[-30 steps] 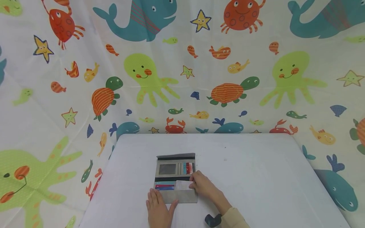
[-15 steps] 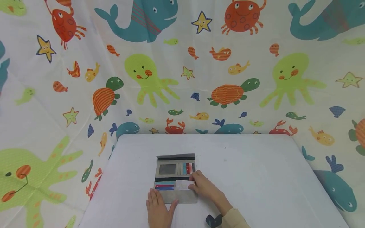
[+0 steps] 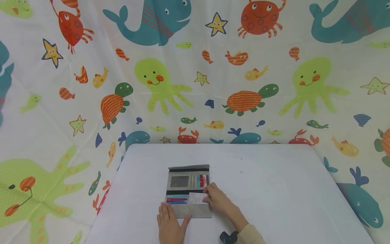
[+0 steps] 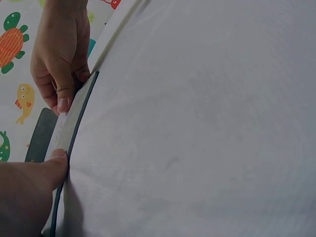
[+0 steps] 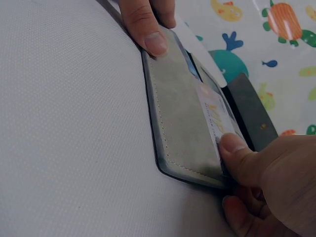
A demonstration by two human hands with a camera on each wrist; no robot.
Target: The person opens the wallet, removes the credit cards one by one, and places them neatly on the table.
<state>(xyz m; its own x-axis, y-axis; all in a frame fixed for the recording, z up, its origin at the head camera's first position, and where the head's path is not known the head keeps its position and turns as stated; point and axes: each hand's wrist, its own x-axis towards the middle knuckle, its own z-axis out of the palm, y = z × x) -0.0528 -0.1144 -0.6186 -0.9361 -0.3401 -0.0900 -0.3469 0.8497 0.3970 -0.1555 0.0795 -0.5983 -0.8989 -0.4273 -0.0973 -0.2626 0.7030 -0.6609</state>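
Observation:
A grey wallet (image 3: pixel 199 210) lies unfolded on the white table, its lower pocket nearest the person. From that pocket's right side juts a pale card (image 3: pixel 196 198), pinched at its right end by my right hand (image 3: pixel 217 198). The right wrist view shows the thumb on the face of the card (image 5: pixel 213 109); the fingertips behind are partly hidden. My left hand (image 3: pixel 171 223) rests on the wallet's lower left corner with fingers straight and thumb spread along the near edge. Beside the pale card, blue and red cards (image 3: pixel 177 199) sit in the same lower section.
The wallet's upper half has a dark window (image 3: pixel 179 181) and more cards (image 3: pixel 201 180) at its right. A dark rounded object (image 3: pixel 228 237) is at the right wrist. Behind the white table (image 3: pixel 274 189) hangs a curtain (image 3: pixel 210 67) printed with sea animals.
The pale card stands very slightly higher out of the pocket than a second ago. My right thumb has shifted a little on it; the left hand keeps its place on the wallet.

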